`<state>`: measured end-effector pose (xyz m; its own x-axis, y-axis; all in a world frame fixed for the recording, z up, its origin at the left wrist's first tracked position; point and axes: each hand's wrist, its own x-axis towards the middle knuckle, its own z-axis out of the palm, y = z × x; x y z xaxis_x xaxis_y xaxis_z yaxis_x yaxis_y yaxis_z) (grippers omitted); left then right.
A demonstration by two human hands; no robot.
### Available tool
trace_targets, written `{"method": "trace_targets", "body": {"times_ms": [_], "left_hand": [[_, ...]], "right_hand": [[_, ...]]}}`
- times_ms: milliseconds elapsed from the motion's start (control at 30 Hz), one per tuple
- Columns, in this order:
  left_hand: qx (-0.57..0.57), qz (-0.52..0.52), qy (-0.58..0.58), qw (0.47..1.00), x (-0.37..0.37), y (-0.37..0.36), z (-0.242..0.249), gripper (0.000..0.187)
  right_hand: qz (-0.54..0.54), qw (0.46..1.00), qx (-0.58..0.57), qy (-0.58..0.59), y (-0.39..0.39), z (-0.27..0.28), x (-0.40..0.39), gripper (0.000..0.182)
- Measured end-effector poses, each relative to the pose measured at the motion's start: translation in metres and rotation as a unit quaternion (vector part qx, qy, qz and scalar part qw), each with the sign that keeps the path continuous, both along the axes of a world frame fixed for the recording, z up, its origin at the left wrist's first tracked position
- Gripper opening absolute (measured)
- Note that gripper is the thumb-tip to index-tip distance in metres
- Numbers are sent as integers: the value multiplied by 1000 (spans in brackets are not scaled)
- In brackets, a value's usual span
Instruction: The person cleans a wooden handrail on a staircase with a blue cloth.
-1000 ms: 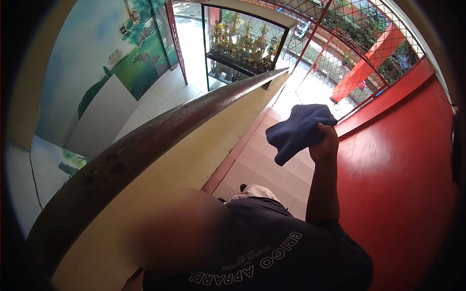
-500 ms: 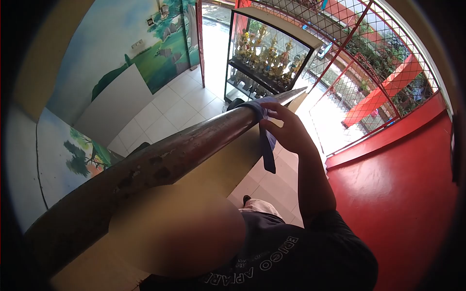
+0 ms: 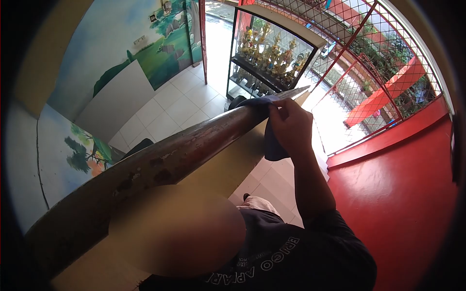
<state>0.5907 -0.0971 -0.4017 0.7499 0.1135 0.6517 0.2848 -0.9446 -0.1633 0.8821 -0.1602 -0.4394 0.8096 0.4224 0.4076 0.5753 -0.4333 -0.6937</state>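
Note:
A dark blue cloth (image 3: 275, 147) lies across the top of a long brown ledge (image 3: 194, 148) with worn, chipped paint. Part of it hangs down the near side. My right hand (image 3: 295, 125) pinches the cloth at the ledge's edge, thumb and fingers closed on it. The fingertips are partly hidden by the hand itself. My left hand is out of view. A black printed shirt (image 3: 310, 252) fills the bottom, and a blurred oval patch covers part of the lower middle.
Beyond the ledge stands a glass cabinet (image 3: 272, 53) with several gold trophies. A mesh grille (image 3: 364, 63) rises at the right above a red wall (image 3: 393, 194). Tiled floor (image 3: 172, 104) and a painted mural wall (image 3: 111, 43) lie to the left.
My right hand has turned and closed more tightly on the cloth, its knuckles now toward the right. The hanging strip has become wider and shorter.

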Motion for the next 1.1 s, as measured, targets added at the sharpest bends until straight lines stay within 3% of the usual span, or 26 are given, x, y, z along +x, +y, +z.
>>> {"method": "trace_targets", "body": {"times_ms": [67,167,267,367,400,467,533,567,667,900,1000,1100], "left_hand": [[-6,-1,6,1000,0,-1,1,24],[-8,-13,15,1000,-1,0,4,27],[-14,-21,9,1000,-2,-1,0,28],[-18,-21,0,1000,-3,-2,-3,28],[-19,-19,-3,1000,-2,-2,-3,28],[-19,-18,1,1000,-3,-2,-1,28],[-17,-18,-1,1000,-1,-1,0,27],[-13,-18,-4,1000,-1,-1,-1,27],[-14,-19,-7,1000,-2,0,-1,27],[-8,-18,-18,1000,0,-1,-2,26],[17,19,-27,999,5,-1,-6,23],[40,9,-3,999,5,-1,-2,27]], "right_hand": [[26,1000,10,7,4,7,0,20],[136,983,-86,90,-2,10,-1,20],[226,933,-12,279,-8,7,10,21],[230,938,-10,258,-14,10,28,24],[198,968,-41,152,-13,5,36,25],[245,965,51,-80,1,-8,46,25],[307,943,83,-96,33,-43,40,27],[309,939,92,-118,39,-55,44,37],[323,924,135,-157,47,-65,50,42],[238,958,124,-100,50,-53,27,37],[315,937,71,-132,49,-28,9,37],[380,921,72,-37,48,-28,25,41]]}}
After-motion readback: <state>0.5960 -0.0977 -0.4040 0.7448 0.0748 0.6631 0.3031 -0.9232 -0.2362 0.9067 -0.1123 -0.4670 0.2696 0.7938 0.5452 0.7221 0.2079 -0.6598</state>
